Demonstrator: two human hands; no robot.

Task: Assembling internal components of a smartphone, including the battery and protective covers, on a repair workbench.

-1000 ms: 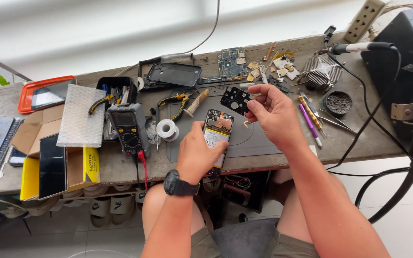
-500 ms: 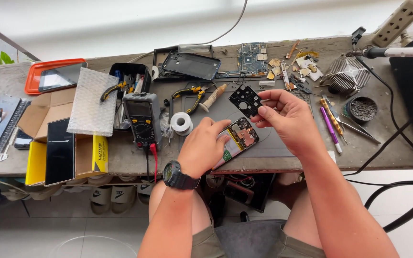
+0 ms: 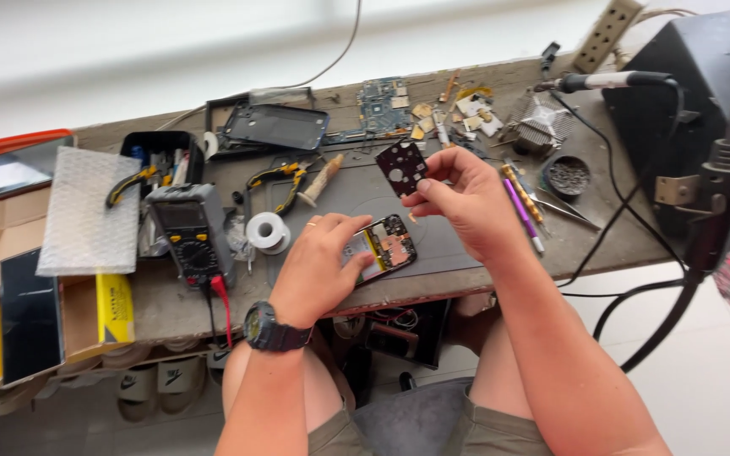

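Observation:
My left hand (image 3: pixel 321 268), with a black watch on its wrist, grips an opened phone (image 3: pixel 381 247) whose inner board shows, held tilted just above the dark work mat (image 3: pixel 441 245). My right hand (image 3: pixel 460 203) pinches a small black perforated plate (image 3: pixel 401 165) between thumb and fingers, lifted a little above and behind the phone. The two hands sit close together at the middle of the bench.
A multimeter (image 3: pixel 187 232) with red and black leads stands left of the mat, next to a solder spool (image 3: pixel 265 231) and yellow pliers (image 3: pixel 282 179). Behind lie a phone back cover (image 3: pixel 276 127) and a circuit board (image 3: pixel 382 101). Cardboard box (image 3: pixel 35 312) at left; soldering gear and cables at right.
My left hand has turned the phone from upright to tilted and lowered it toward the mat. My right hand keeps the black plate raised. The camera view shifted slightly.

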